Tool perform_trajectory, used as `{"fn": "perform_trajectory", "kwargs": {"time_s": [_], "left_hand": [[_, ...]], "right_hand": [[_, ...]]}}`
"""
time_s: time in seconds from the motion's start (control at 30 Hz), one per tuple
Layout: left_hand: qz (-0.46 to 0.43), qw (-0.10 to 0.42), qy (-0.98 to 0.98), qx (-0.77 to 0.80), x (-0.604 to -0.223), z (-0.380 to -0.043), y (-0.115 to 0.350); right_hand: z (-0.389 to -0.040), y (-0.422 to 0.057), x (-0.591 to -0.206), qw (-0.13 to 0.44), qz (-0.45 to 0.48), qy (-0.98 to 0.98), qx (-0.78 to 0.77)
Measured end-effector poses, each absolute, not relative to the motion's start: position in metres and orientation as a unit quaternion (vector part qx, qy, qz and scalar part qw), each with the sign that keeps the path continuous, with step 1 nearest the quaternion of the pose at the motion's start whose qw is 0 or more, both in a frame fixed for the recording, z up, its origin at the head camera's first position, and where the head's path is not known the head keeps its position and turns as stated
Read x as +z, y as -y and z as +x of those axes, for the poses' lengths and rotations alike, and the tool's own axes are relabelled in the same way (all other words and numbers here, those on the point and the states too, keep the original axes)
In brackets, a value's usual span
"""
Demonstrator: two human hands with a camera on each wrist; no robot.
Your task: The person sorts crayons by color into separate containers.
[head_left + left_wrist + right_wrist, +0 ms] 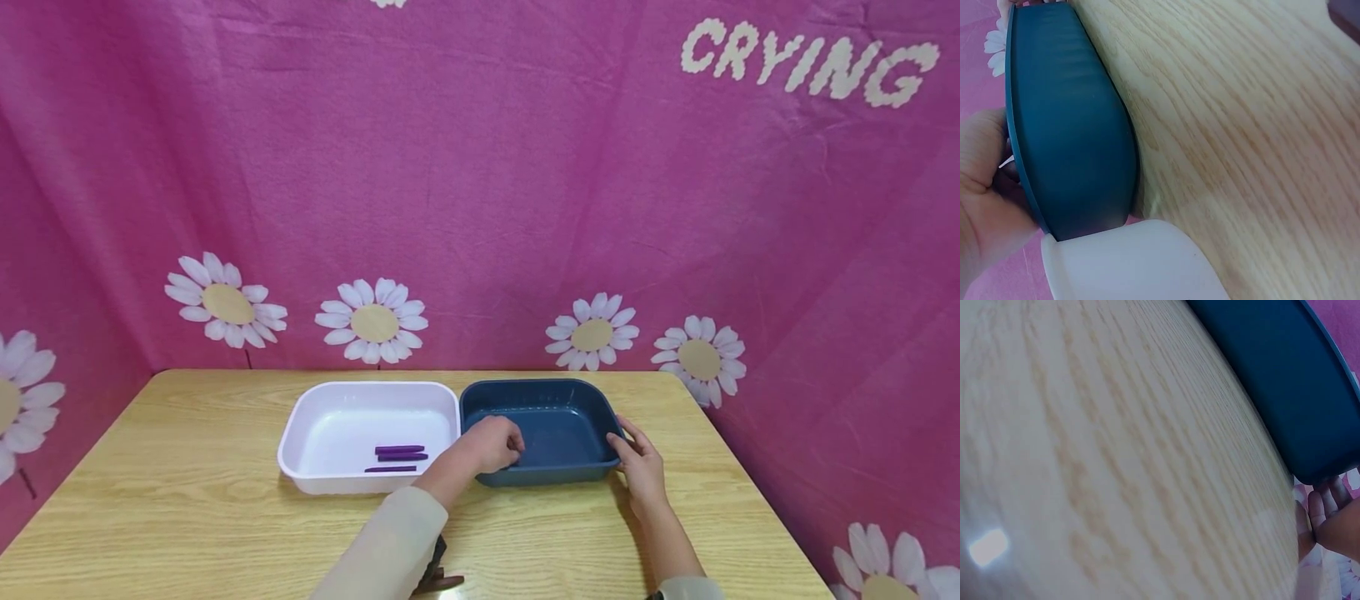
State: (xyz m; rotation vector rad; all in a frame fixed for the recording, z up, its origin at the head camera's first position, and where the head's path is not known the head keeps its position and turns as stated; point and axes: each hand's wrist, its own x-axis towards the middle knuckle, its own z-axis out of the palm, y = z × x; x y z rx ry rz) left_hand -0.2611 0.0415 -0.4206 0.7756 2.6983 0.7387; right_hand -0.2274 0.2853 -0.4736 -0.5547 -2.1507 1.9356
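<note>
My left hand (491,442) reaches over the near left side of the dark blue tray (543,477), its fingers bent down inside. In the left wrist view the tray's wall (1072,125) covers the fingertips, so I cannot tell whether they hold anything. My right hand (641,467) grips the tray's right end, thumb over the rim and fingers along the outside. Those fingers show against the tray's corner in the right wrist view. To the left, a white tray (360,483) stands against the blue one. Several purple sticks (401,457) lie in it, near its front wall.
Brown sticks (442,582) and a dark object (433,560) lie at the table's near side, partly covered by the left sleeve (393,542). The wooden table (187,475) backs onto a pink curtain (450,183) with printed daisies.
</note>
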Motion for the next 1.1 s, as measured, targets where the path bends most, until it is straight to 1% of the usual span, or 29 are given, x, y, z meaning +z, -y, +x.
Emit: {"fn": "perform_trajectory", "kwargs": {"time_s": [0.1,0.33,0.7,0.87,1.1], "left_hand": [[0.267,0.122,-0.919,0.262,-0.42,-0.262,-0.039],[0.286,0.108,-0.911,0.276,-0.415,-0.26,-0.03],[0.295,0.107,-0.893,0.322,-0.405,-0.253,-0.007],[0.295,0.105,-0.879,0.36,-0.404,-0.249,0.005],[0.304,0.09,-0.867,0.384,-0.401,-0.244,0.017]], "right_hand": [[-0.227,-0.285,-0.474,0.1,-0.186,0.723,0.658],[-0.227,-0.287,-0.474,0.103,-0.184,0.717,0.664],[-0.228,-0.285,-0.473,0.094,-0.187,0.725,0.656],[-0.226,-0.286,-0.473,0.1,-0.187,0.725,0.656],[-0.227,-0.285,-0.474,0.101,-0.186,0.722,0.659]]}}
